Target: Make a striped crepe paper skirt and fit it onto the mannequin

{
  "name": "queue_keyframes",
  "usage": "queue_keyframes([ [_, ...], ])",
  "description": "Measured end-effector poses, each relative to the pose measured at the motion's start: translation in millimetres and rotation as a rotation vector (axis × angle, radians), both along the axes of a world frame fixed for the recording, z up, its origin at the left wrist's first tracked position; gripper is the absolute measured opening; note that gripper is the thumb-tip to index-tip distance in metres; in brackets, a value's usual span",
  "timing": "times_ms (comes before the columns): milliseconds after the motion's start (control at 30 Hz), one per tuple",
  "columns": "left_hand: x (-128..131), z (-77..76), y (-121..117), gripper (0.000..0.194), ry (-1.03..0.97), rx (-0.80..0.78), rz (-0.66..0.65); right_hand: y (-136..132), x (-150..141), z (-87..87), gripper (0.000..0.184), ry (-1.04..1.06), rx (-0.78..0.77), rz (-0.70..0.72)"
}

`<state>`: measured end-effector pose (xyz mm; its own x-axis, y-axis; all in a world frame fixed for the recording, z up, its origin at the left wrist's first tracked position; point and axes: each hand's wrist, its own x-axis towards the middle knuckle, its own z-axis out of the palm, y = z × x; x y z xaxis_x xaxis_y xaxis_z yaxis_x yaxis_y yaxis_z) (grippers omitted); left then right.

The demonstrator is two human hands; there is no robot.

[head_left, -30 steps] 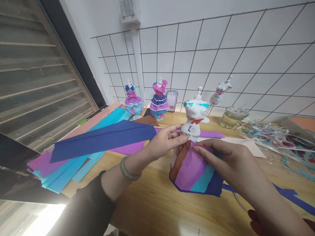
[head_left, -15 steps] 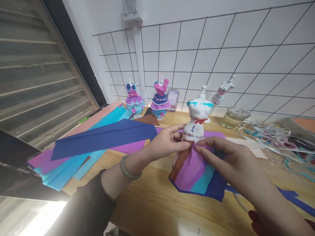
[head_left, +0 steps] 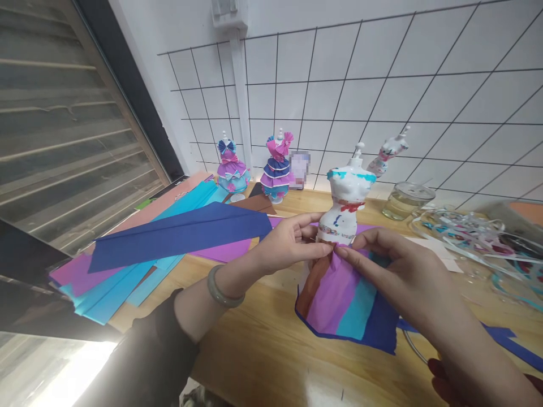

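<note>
A small white mannequin (head_left: 348,186), marked with turquoise at the chest and red at the waist, stands in front of me. Around its lower part hangs a striped skirt (head_left: 335,294) of brown, purple, turquoise and navy crepe paper with a navy hem. My left hand (head_left: 297,240) grips the mannequin's hip from the left, its thumb pressing the brown top edge of the skirt. With thumb and fingers, my right hand (head_left: 382,260) pinches the purple top edge beside that thumb. The skirt's right side is partly hidden behind my right hand.
Folded sheets of navy crepe paper (head_left: 182,232) and turquoise paper (head_left: 106,294) lie at left. Two dressed mannequins (head_left: 232,169) (head_left: 278,172) stand by the wall. At right are a glass jar (head_left: 407,200), tangled ribbons (head_left: 479,232), and red-handled scissors (head_left: 441,376) under my forearm.
The mannequin and skirt have shifted slightly right, and the mannequin leans a little more to the right. My right hand has moved slightly right; both hands keep hold of the skirt's top edge.
</note>
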<state>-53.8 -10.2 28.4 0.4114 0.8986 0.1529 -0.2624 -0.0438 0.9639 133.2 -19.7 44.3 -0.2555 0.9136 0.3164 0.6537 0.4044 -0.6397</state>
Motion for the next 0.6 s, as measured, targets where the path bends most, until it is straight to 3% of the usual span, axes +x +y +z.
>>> queue_keyframes([
  [233,-1,-3.8,3,0.054,-0.028,0.050,-0.003,6,-1,-3.8,0.031,0.171,-0.113,0.079],
  [400,-2,-4.1,3,0.050,0.004,0.069,0.004,10,-2,-5.5,0.043,0.230,-0.150,0.036],
  [600,-1,-2.8,2,0.048,0.046,0.132,-0.018,11,-5,-3.1,0.054,0.369,-0.289,0.095],
])
